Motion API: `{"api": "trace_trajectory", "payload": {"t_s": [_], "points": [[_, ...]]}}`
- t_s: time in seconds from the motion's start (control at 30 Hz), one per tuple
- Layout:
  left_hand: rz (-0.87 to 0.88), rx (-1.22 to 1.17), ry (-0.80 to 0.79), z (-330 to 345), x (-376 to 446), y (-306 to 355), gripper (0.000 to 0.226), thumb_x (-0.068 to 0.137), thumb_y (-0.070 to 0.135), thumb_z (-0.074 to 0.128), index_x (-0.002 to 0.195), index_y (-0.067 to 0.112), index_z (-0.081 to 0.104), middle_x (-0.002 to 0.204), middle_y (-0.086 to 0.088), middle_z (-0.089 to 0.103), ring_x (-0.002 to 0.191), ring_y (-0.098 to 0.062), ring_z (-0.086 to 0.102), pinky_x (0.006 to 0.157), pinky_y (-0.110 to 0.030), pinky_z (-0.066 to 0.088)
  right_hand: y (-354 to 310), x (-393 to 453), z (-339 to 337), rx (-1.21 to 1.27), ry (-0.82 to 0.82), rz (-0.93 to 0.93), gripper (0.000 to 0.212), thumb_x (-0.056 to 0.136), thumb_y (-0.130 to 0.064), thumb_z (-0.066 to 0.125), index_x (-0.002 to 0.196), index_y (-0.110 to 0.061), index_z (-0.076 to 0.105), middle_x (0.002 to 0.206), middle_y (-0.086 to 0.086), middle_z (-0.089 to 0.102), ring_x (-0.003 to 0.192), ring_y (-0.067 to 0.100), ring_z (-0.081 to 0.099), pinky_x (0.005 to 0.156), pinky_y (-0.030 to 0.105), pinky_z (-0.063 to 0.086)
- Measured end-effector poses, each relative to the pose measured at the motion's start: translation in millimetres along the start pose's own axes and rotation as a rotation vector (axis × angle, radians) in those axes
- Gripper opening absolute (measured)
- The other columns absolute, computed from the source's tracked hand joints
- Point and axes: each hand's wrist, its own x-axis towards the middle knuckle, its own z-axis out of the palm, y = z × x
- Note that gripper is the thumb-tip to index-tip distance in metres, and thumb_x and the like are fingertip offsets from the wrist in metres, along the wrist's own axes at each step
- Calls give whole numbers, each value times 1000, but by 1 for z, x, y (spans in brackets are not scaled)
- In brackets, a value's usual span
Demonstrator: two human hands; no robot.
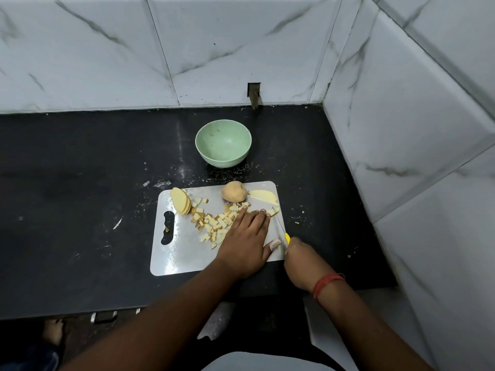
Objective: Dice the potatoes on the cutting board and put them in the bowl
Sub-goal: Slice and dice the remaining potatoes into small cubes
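Pressing down flat, my left hand [245,236] lies on the cutting board [182,253] with its fingers straight and spread a little, and the fingertips [244,208] touch the potato bits in front of them. My right hand [301,259] is curled tight round the yellow handle of a small knife [281,226], and the thin blade points away from me, just beside my left hand, with its tip at a pale potato piece near the right edge of the board. A pile of little potato cubes [214,223] sits in the middle of the board, right next to my left hand. A stack of round slices [180,200] leans at the far left corner. One whole potato [234,192] with its skin on sits at the far edge, and a long yellow wedge [263,196] lies just to its right. The green bowl [223,143] stands on the black counter [80,210] behind the board, apart from it, and I see no potato inside. A red thread [325,285] goes round my right wrist.
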Motion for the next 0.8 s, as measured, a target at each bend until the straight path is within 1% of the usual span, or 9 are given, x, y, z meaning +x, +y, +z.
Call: {"api": "trace_trajectory", "payload": {"t_s": [0.13, 0.2, 0.27, 0.33, 0.4, 0.5, 0.6, 0.7, 0.8], "points": [[-6, -5, 4, 1, 0, 1, 71, 106, 57, 30, 147, 3, 53, 146, -13, 56, 136, -29, 48, 124, -50, 28, 6, -5, -5, -32, -57, -13, 15, 99, -11, 42, 112, -5, 47, 118, 20, 60, 106, 33, 61, 73, 27, 37], [-10, -7, 0, 1, 0, 1, 71, 106, 57, 29, 147, 3, 52, 146, -13, 55, 137, -29, 48, 124, -50, 28, 14, -11, -3, -41, -97, -52, 18, 101, -11, 40, 116, -5, 47, 118, 18, 59, 107, 33, 59, 75, 26, 37], [-9, -9, -1, 1, 0, 1, 72, 106, 57, 27, 147, 3, 52, 147, -14, 55, 137, -29, 48, 123, -50, 29, 21, -17, -1, -6, -110, -60, 20, 102, -14, 38, 117, -4, 47, 110, 15, 59, 96, 29, 58, 76, 27, 38], [-9, -8, 4, 2, -1, 1, 71, 106, 56, 28, 147, 3, 52, 147, -14, 55, 138, -29, 48, 124, -50, 28, 23, -21, -2, 35, -68, -44, 12, 103, -19, 39, 102, -9, 45, 91, 8, 55, 77, 20, 52, 72, 27, 38], [-15, -13, 19, 2, -3, 1, 70, 106, 55, 30, 146, 3, 53, 149, -14, 54, 139, -29, 47, 125, -48, 26, 21, -23, -4, 63, -8, -52, 14, 103, -22, 41, 93, -12, 42, 85, 5, 51, 72, 18, 49, 67, 27, 36], [-36, -29, 23, 2, -5, 2, 68, 107, 53, 32, 144, 1, 54, 149, -15, 53, 139, -28, 47, 126, -47, 25, 13, -19, -8, 62, 10, -67, 8, 102, -16, 40, 98, -10, 44, 98, 14, 58, 84, 27, 58, 67, 27, 34], [-33, -34, 19, 1, -4, 1, 67, 106, 52, 33, 144, 0, 54, 148, -15, 54, 138, -29, 48, 125, -48, 27, 5, -10, -9, 17, -33, -44, 10, 100, -13, 40, 104, -7, 47, 112, 18, 60, 94, 31, 59, 70, 27, 36], [-32, -37, 17, 2, -2, 0, 66, 106, 51, 36, 143, 0, 55, 146, -15, 55, 137, -29, 49, 124, -48, 28, -2, -2, -9, 1, -48, -24, 19, 100, -12, 41, 115, -3, 48, 116, 19, 60, 101, 32, 60, 72, 26, 35], [-32, -30, 20, 2, -3, 2, 66, 105, 52, 37, 143, 0, 55, 145, -16, 55, 136, -29, 49, 125, -47, 27, 0, -4, -5, -18, -58, -21, 19, 100, -11, 42, 115, -3, 48, 113, 19, 61, 96, 31, 60, 70, 26, 36]]}}
